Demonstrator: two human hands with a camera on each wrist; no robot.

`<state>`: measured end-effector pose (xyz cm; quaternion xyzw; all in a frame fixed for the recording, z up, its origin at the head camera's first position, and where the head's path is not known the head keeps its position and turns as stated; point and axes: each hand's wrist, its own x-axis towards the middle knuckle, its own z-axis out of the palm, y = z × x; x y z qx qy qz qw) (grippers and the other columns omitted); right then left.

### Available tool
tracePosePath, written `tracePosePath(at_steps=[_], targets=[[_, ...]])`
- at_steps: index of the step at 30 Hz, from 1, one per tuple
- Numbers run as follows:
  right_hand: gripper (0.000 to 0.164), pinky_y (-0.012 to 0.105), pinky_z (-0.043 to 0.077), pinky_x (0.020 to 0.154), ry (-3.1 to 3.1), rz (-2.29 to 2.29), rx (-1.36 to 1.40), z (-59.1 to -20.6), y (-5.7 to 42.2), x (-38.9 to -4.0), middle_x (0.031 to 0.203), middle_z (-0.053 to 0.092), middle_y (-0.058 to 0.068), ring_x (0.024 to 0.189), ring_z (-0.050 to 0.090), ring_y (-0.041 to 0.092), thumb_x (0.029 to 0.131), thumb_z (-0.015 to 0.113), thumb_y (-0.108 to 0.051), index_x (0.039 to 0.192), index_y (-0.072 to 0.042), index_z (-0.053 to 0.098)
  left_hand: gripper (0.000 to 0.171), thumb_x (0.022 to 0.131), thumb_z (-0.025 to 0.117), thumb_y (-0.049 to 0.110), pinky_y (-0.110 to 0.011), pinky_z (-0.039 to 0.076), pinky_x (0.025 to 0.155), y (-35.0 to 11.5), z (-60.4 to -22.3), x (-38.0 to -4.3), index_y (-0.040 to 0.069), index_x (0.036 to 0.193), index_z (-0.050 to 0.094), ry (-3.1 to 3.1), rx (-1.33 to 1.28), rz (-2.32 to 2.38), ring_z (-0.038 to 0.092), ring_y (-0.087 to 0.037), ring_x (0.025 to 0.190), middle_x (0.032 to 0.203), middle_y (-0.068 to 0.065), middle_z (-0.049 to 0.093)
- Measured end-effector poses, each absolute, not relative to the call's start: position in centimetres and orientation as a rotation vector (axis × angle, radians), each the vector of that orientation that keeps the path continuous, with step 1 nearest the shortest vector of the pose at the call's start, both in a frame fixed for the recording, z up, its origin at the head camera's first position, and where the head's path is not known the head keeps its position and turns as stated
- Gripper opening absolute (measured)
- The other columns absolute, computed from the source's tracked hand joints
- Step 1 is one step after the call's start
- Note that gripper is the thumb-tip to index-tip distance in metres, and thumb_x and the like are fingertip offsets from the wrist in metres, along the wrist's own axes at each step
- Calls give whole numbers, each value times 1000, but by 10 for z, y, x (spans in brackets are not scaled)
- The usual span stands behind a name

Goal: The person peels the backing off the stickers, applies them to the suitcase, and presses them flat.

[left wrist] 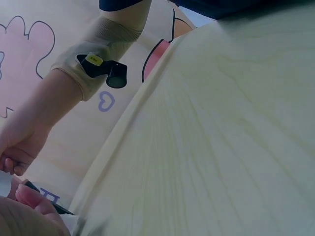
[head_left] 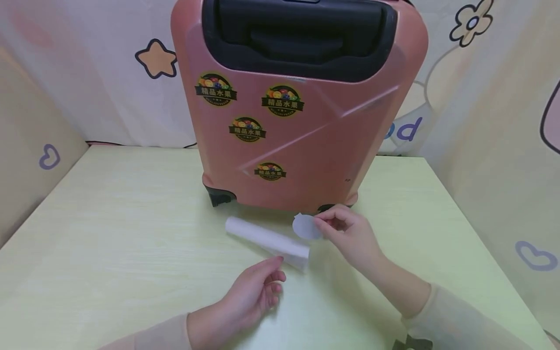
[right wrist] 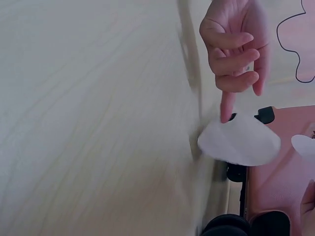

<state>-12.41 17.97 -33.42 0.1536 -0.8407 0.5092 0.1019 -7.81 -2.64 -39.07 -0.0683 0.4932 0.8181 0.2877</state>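
Between thumb and index finger, my right hand (head_left: 352,238) pinches a round sticker (head_left: 305,227) with a small tab, its pale back toward the head camera. It is held just in front of the suitcase's foot. My left hand (head_left: 251,294) is low in the middle, an extended fingertip at the loose edge of a rolled white paper sheet (head_left: 267,236); its other fingers curl loosely, as the right wrist view shows. Behind stands a pink suitcase (head_left: 315,150) with several dark fruit stickers (head_left: 282,101) on its front. The left wrist view catches only part of the left hand.
The suitcase stands upright on the pale wood-grain table (head_left: 109,233), toward its back edge. Patterned curtains (head_left: 96,73) hang behind and at both sides. A small dark device (head_left: 412,343) sits by the right sleeve.
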Motion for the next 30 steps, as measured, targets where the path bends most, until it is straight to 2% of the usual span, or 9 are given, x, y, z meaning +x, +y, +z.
tracePosePath(at_steps=[2,9,15,17,22,27,30], targets=[[5,23,49,62,-2480,1501,453,-333,179,-124,82,64,2,69,56,14,83,69,-5,88,-4,70,28,93,55,26,-13,40,49,-27,-389,-76,4,110,48,1318,-171,2146,48,-2,59,78,4,53],[6,23,49,60,-2463,1448,475,-330,179,-121,81,63,1,69,56,15,83,70,-6,88,-4,70,43,92,56,27,-16,40,53,-28,-373,-77,-3,124,55,1429,-47,2064,48,-3,60,79,4,54],[8,20,48,59,-2310,1205,737,-329,177,-118,80,60,-4,67,54,11,80,73,-5,88,-6,72,34,91,60,27,-19,40,56,-26,-346,-94,0,111,63,1512,-87,2181,47,-9,65,77,4,52],[7,19,47,58,-2208,1076,883,-329,176,-119,79,59,-2,66,53,11,83,71,-10,87,-5,72,31,91,60,28,-20,40,56,-25,-339,-99,2,106,65,1535,-93,2214,47,-10,65,75,3,51],[26,21,45,54,-1961,760,1131,-329,171,-121,73,58,2,59,52,15,92,59,-22,82,-3,72,24,89,63,27,-21,40,55,-21,-332,-108,3,91,66,1618,-106,2242,46,-12,63,70,2,51],[26,24,45,53,-1938,611,1209,-330,171,-122,72,60,2,58,53,16,93,58,-22,82,-4,73,16,89,62,16,-22,41,57,-17,-333,-116,0,91,65,1775,-75,2217,49,-12,63,69,0,53],[33,25,46,55,-2030,539,1197,-329,174,-122,78,61,3,64,55,16,93,56,-32,89,-5,73,16,90,61,13,-24,43,58,-18,-334,-119,-2,94,66,1921,38,2201,50,-13,64,72,-2,55]])
